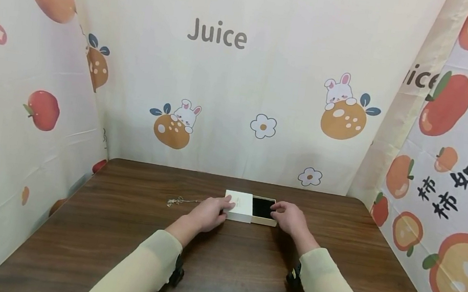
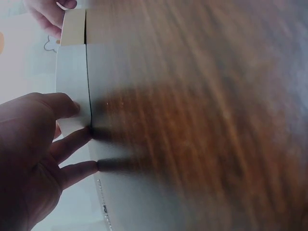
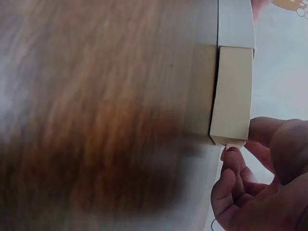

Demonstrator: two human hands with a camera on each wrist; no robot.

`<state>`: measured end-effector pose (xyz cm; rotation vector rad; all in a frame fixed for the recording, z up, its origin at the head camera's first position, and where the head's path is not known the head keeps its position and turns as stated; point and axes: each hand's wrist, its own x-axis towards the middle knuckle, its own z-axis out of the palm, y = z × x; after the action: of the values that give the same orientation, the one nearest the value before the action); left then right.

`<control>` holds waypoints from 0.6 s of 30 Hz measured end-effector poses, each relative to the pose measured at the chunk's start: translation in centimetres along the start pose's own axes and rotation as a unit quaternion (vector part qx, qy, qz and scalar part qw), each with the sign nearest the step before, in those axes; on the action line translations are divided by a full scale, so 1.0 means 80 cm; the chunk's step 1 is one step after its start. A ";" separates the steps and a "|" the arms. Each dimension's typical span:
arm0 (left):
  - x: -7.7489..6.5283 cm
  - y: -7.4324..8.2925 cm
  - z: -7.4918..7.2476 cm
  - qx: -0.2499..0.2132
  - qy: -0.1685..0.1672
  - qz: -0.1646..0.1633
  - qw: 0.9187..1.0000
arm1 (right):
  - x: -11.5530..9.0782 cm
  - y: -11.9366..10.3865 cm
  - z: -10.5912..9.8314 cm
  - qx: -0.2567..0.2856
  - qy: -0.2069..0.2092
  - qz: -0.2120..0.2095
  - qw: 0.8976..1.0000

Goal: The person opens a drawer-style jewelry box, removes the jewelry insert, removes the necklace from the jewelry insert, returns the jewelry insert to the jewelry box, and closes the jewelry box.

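Observation:
A small slide-out box lies on the table, its white sleeve [image 1: 238, 207] at the left and its cream drawer [image 1: 264, 222] drawn partly out to the right. Black lining [image 1: 262, 208] shows inside the drawer. My left hand [image 1: 210, 212] grips the left part of the sleeve [image 2: 72, 72], with fingertips against its side and top. At the drawer's right end, my right hand [image 1: 291, 217] pinches the edge; the right wrist view shows its fingers at the end of the drawer [image 3: 232, 96]. A thin silver chain [image 1: 178, 201] lies left of the left hand.
The brown wooden table [image 1: 226, 273] has rounded far corners. Fruit-printed curtains [image 1: 225, 80] hang behind it and on both sides. Dark devices are strapped at both wrists.

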<state>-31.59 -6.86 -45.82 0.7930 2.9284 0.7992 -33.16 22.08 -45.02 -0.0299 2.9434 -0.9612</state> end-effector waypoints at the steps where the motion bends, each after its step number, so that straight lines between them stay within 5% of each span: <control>1: 0.000 0.000 0.000 0.000 0.001 0.000 1.000 | 0.000 0.000 0.000 -0.008 -0.003 -0.006 1.000; 9: -0.001 0.000 0.000 0.003 -0.001 -0.002 1.000 | -0.001 -0.002 -0.004 -0.030 -0.024 -0.033 0.999; 18: -0.001 0.001 -0.001 0.000 -0.003 -0.003 1.000 | 0.000 0.003 -0.016 0.017 0.003 -0.013 1.000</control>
<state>-31.47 -6.89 -45.71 0.7836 2.9240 0.7954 -33.26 23.03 -44.16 -0.0635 2.9392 -1.0161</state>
